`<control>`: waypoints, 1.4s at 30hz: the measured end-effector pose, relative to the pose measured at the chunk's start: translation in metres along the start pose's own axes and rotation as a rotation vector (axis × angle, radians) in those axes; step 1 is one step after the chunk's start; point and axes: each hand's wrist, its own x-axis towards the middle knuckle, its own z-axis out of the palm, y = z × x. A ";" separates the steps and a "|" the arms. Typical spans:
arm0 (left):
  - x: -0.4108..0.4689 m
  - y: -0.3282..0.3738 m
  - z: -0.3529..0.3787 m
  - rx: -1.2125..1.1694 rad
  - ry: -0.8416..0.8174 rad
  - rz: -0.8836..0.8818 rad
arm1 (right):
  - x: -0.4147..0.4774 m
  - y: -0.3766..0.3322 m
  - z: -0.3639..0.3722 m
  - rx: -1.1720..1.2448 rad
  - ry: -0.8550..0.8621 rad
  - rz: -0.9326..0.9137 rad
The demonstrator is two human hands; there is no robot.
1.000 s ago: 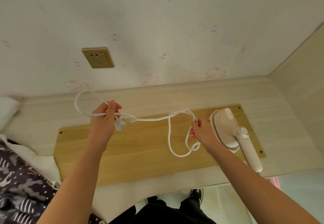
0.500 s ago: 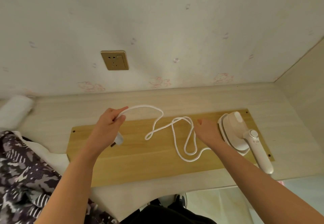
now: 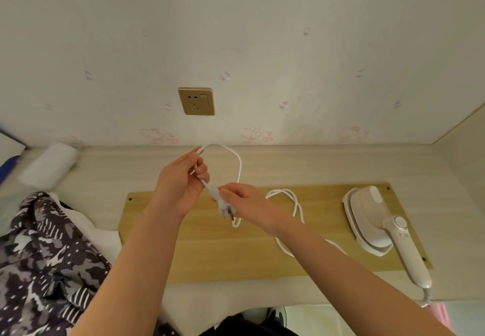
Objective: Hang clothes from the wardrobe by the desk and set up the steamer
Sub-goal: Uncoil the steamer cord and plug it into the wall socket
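A white handheld steamer (image 3: 372, 220) lies on its side at the right end of a yellow wooden board (image 3: 210, 251) on the desk. Its white cord (image 3: 294, 199) loops across the board and arches up to my hands. My left hand (image 3: 181, 186) grips the cord just behind the plug. My right hand (image 3: 244, 204) pinches the white plug (image 3: 225, 207), whose prongs point down toward me. Both hands hover above the board's middle. A gold wall socket (image 3: 196, 101) sits on the wall straight above them.
A dark patterned garment (image 3: 44, 264) lies on white bedding at the left. A white roll (image 3: 49, 165) rests at the desk's far left. A side panel (image 3: 467, 157) closes off the desk on the right. The pale desk top (image 3: 315, 165) runs along the wall.
My right hand left the loose cord by the steamer and came over to take the plug. My left hand has slid up the cord. The view has shifted left, centring the socket.
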 end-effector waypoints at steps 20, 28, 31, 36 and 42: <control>0.031 -0.005 -0.048 0.995 0.183 0.183 | 0.041 -0.038 -0.016 0.296 -0.035 -0.185; 0.045 0.003 -0.028 0.787 -0.057 0.396 | 0.103 -0.043 -0.005 0.007 0.252 -0.221; 0.063 0.006 -0.029 0.738 0.008 0.429 | 0.124 -0.047 -0.006 -0.059 0.342 -0.247; 0.102 0.013 -0.029 0.777 0.020 0.400 | 0.158 -0.052 -0.009 -0.174 0.458 -0.234; 0.142 0.019 -0.026 0.820 0.036 0.349 | 0.188 -0.054 -0.011 -0.285 0.530 -0.274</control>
